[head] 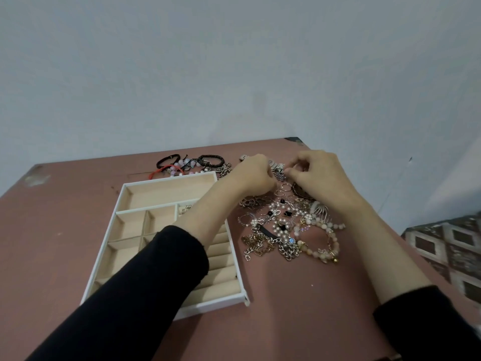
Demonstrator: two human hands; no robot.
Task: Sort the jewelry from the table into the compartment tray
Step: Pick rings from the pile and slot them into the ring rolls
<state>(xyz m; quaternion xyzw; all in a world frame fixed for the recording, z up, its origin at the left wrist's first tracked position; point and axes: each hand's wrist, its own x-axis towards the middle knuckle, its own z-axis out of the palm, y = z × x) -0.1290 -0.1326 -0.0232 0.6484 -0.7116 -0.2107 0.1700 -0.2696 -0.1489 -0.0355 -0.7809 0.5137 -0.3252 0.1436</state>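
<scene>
Pale grey wall [234,61] rises behind a dusty-pink bench [65,230]. Left of both hands and nearer the person, the white compartment tray [169,179] with beige lining lies partly under the left forearm. One small metal piece [186,208] shows in a middle compartment. A dark-and-white patterned surface [447,246] sits far right of the right hand [320,175]. The jewelry heap [286,230] (chains, pearl strands, pink beads and rings, all tangled) lies on the bench just nearer than the hands, right of the tray. Cord bracelets [190,164] lie left of the left hand [253,175], beyond the tray. Both hands have curled fingers and pinch a small dark beaded piece [279,177] between them. A pale lettered charm [277,165] just beyond the fingers is too blurred to read.
</scene>
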